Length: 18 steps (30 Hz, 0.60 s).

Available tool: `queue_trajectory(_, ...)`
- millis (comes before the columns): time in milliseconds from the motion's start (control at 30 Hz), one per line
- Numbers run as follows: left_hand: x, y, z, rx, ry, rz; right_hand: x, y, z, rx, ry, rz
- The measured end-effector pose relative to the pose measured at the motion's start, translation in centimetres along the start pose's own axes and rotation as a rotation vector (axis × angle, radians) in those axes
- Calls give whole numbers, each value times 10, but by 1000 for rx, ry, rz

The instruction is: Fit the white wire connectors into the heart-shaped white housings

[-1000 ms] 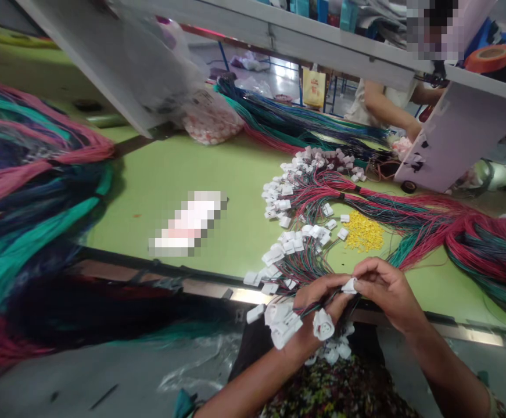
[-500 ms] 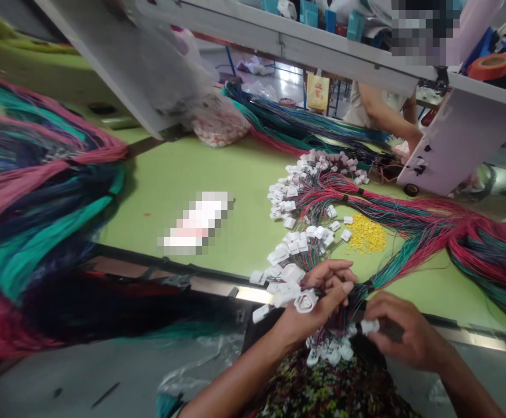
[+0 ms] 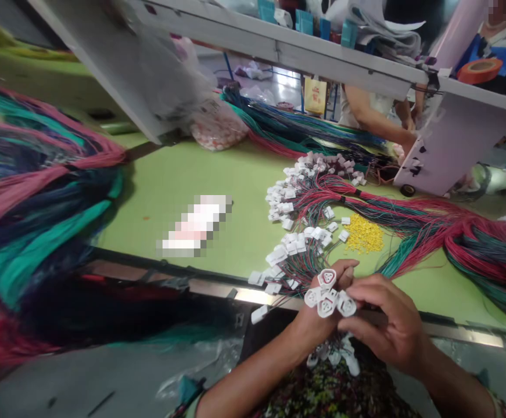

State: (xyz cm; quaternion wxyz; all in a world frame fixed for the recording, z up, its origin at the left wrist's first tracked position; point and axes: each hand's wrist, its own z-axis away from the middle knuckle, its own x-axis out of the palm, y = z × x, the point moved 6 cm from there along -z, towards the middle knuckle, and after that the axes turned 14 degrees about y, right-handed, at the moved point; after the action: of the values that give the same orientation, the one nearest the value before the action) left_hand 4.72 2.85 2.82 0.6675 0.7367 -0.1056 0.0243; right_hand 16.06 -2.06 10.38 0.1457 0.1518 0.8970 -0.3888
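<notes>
Several white plastic connectors (image 3: 326,305) with three-hole faces stand in a cluster in front of my left hand (image 3: 316,326). That hand is closed round the wires behind them, and the connectors hide most of its fingers. My right hand (image 3: 390,316) has its thumb and fingers on either side of the cluster's rightmost white connector (image 3: 347,304). Below both hands, more white connectors (image 3: 333,351) hang over my patterned clothing. To the left, loose white connectors (image 3: 279,253) on thin red, green and dark wires lie at the table's near edge.
Yellow small parts (image 3: 363,234) are heaped on the green table (image 3: 183,174). Red and green wire bundles (image 3: 462,232) spread to the right, others (image 3: 52,191) on the left. A shelf post (image 3: 457,145) stands behind. Across the table, a co-worker's arm (image 3: 374,119) reaches in.
My right hand has moved left and up to the connectors at my left hand. Several connectors now cluster there, faces towards me, where one stood before.
</notes>
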Motion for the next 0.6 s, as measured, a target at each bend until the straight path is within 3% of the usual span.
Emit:
queue_trajectory(133,-7,17,8,174,-107,-77,-2,16,-2,49,-14,-66)
queue_trajectory(200,-9,17,13,198,-161,-51,-9,29,4,101,-70,-90)
queue_trajectory(233,-9,14,15,174,-196,-2,-13,35,7,115,-113,-98)
queue_trajectory(333,-8,-13,19,-164,-250,192,-18,42,14,136,-223,-104)
queue_trajectory(400,-6,-24,19,-308,-255,226,-18,44,13,152,-256,-114)
queue_trajectory(500,-8,-25,16,-364,-195,224,-14,59,4,222,-237,-156)
queue_trajectory(600,-12,-20,15,-365,-114,209,-9,94,-8,325,-120,-15)
